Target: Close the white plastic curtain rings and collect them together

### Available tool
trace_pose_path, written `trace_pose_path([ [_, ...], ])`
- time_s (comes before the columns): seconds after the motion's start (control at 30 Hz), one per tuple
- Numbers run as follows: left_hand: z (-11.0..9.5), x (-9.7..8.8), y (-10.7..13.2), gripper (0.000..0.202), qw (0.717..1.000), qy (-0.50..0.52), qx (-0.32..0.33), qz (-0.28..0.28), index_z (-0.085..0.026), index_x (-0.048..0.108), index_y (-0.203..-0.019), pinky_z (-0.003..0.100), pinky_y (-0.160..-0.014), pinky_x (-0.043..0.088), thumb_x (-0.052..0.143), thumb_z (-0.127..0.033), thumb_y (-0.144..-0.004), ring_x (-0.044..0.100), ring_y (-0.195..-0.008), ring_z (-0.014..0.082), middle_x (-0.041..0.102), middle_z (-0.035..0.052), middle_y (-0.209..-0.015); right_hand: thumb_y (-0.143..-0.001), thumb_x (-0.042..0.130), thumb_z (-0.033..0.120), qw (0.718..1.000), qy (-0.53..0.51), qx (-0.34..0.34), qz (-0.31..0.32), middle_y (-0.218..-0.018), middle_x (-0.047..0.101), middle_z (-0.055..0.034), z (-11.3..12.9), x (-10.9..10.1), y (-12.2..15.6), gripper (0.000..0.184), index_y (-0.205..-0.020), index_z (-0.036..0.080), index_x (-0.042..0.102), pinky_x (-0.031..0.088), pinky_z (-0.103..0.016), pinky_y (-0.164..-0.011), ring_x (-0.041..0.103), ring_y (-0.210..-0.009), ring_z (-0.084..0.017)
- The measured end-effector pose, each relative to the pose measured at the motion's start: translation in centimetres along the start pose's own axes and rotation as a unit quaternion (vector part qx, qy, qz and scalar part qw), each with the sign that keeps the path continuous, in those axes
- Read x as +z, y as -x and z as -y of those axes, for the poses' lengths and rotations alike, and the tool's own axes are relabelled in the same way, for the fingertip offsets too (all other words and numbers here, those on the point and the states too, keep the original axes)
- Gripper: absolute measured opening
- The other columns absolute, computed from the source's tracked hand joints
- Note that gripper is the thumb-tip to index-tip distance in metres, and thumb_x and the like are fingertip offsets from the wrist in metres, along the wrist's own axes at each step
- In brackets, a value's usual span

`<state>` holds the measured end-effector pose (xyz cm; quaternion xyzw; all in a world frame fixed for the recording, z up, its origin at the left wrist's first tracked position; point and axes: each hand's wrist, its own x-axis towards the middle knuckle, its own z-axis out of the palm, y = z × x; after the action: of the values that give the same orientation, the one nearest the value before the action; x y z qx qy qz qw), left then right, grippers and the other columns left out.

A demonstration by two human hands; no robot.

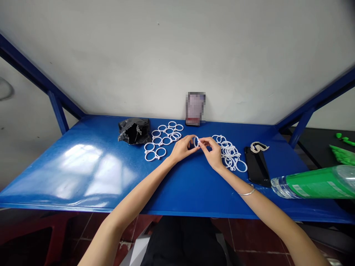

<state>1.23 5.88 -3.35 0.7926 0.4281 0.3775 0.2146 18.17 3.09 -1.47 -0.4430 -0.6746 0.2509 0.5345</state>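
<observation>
Between my two hands, over the middle of the blue table [183, 184], is a white plastic ring [196, 142]. My left hand [183, 147] grips its left side with thumb and fingers. From the other side, my right hand [212, 150] pinches the ring at a small white part whose details are too small to make out. Left of my hands lie several white rings [150, 156] spread in small groups. Close to my right hand is a heap of overlapping white rings [230, 151] with small loops on them.
A crumpled black plastic bag [134, 131] stands open at the back left. A blurred phone-like screen [195, 109] leans on the wall. To the right are a black phone [256, 166], a whitish curved item [259, 147] and a green-labelled bottle [316, 183] lying sideways.
</observation>
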Motion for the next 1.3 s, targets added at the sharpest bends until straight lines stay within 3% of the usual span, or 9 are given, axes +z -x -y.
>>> trace_pose_path([
  [0.3,-0.2,-0.1,-0.1,0.044,1.000,0.007,0.002,0.004,-0.019,0.056,-0.120,0.022,-0.061,0.046,0.065,-0.047,-0.087,0.054,-0.064,0.0107,0.063,0.0032,-0.094,-0.090,0.061,0.047,0.999,-0.014,0.037,-0.015,-0.090,0.069,-0.0040,-0.8,0.1,0.0,0.023,-0.091,0.025,0.066,0.055,-0.034,-0.076,0.066,-0.083,-0.020],
  [0.53,-0.2,-0.1,0.0,0.053,1.000,-0.003,0.006,0.020,-0.020,0.049,-0.133,0.024,-0.067,0.049,0.064,-0.044,-0.088,0.059,-0.069,0.0121,0.064,0.0058,-0.106,-0.091,0.060,0.044,0.999,-0.026,0.026,-0.003,-0.091,0.068,-0.0035,-1.1,0.0,0.0,0.020,-0.092,0.024,0.065,0.054,-0.033,-0.077,0.065,-0.083,-0.020],
  [0.67,-0.1,-0.1,0.0,0.049,0.999,-0.013,0.006,0.028,-0.021,0.051,-0.131,0.025,-0.067,0.050,0.062,-0.045,-0.089,0.059,-0.069,0.0122,0.065,0.0063,-0.110,-0.092,0.060,0.043,1.000,-0.023,0.009,-0.004,-0.090,0.068,-0.0035,-1.3,0.0,-0.1,0.021,-0.091,0.024,0.065,0.054,-0.032,-0.075,0.065,-0.083,-0.019],
  [1.3,-0.4,-0.3,-0.1,0.045,1.000,0.009,-0.009,0.022,-0.018,0.054,-0.122,0.021,-0.059,0.046,0.065,-0.042,-0.085,0.056,-0.062,0.0096,0.064,0.0016,-0.092,-0.091,0.061,0.037,0.998,-0.066,0.006,-0.004,-0.092,0.066,-0.0035,-2.1,0.2,0.0,0.014,-0.089,0.024,0.062,0.054,-0.032,-0.073,0.064,-0.084,-0.019],
])
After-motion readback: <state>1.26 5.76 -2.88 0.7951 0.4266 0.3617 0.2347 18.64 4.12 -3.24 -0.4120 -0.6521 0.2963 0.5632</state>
